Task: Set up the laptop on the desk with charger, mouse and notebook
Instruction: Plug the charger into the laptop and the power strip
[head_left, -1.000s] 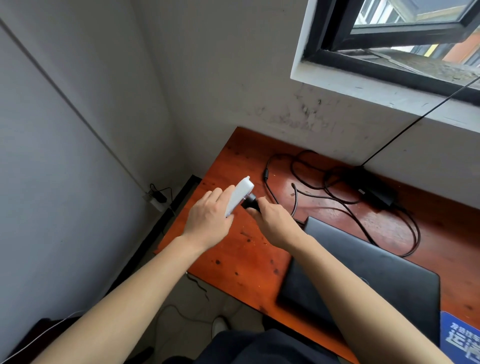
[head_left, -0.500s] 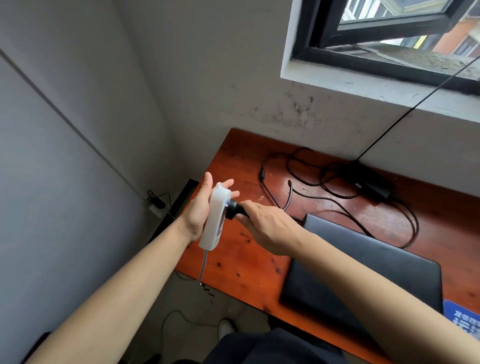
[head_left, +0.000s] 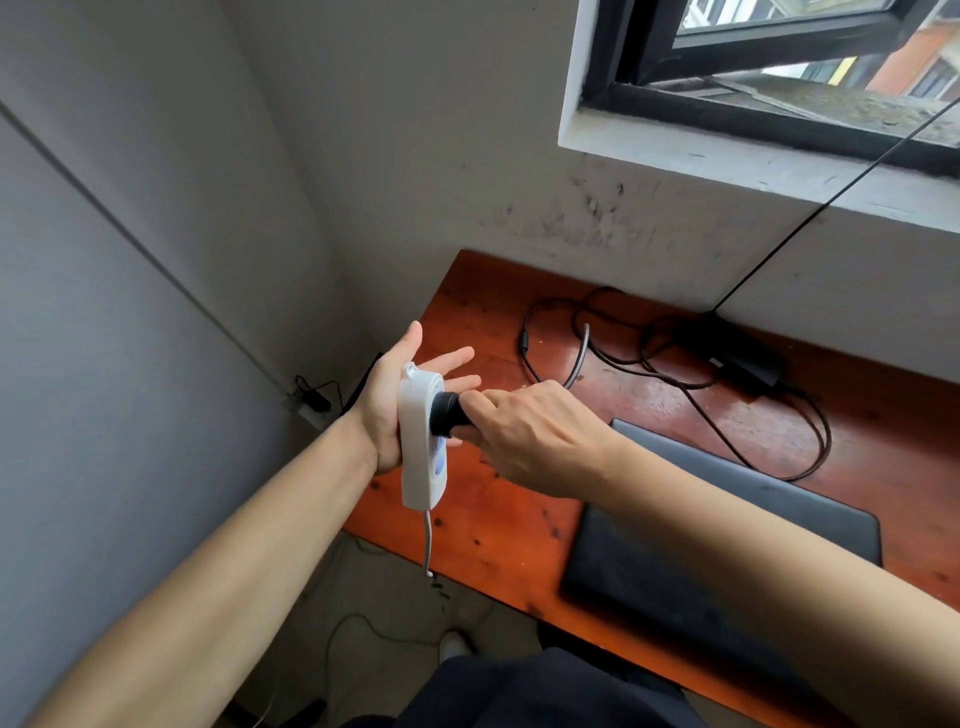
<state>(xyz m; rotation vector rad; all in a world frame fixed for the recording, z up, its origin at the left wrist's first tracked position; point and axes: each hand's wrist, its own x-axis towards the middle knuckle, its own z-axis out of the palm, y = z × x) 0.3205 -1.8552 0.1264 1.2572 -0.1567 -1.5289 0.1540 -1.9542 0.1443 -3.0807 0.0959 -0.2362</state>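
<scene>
Moved: power strip (head_left: 418, 441) now upright; plug (head_left: 445, 413) against its face.
Left hand (head_left: 387, 410): fingers straight, splayed behind strip.
Right hand (head_left: 535, 436): fingers clamped on plug.

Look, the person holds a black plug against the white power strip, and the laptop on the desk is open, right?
Not quite: the head view shows the laptop closed, flat on the desk. The rest holds: the right hand grips the black plug against the white power strip, which rests on the left hand.
</scene>
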